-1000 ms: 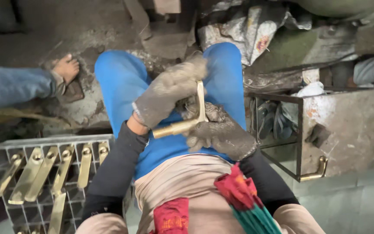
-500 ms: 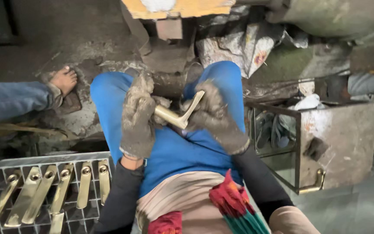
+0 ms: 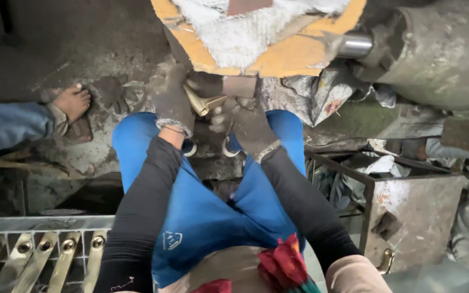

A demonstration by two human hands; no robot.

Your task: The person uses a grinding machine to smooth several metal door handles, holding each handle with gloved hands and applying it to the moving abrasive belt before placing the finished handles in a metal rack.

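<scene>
Both hands are gloved in grimy grey work gloves and they're up at the buffing wheel (image 3: 278, 57), that big orange-rimmed disc with the fuzzy white face at the top. The left hand (image 3: 172, 100) is wrapped around one end of a brass handle (image 3: 202, 102), and the right hand (image 3: 248, 127) is closed on the other end from below. So the handle sits between the two gloves, tilted, just under the rim of the wheel. Can't tell if it's actually touching the wheel or a hair off it.

The person is sitting with blue trousers (image 3: 202, 211) and black sleeves, knees spread either side of the work. A steel shaft (image 3: 354, 44) runs from the wheel into a dusty grey motor housing (image 3: 441, 54) on the right.

Down at lower left there's a wire rack (image 3: 39, 225) holding a row of brass handles (image 3: 33, 260) lying side by side. Off to the left, someone else's bare foot (image 3: 71, 103) and jeans leg rest on the dirty floor. On the right stands a rusty metal bin (image 3: 424, 217) with rags in it.
</scene>
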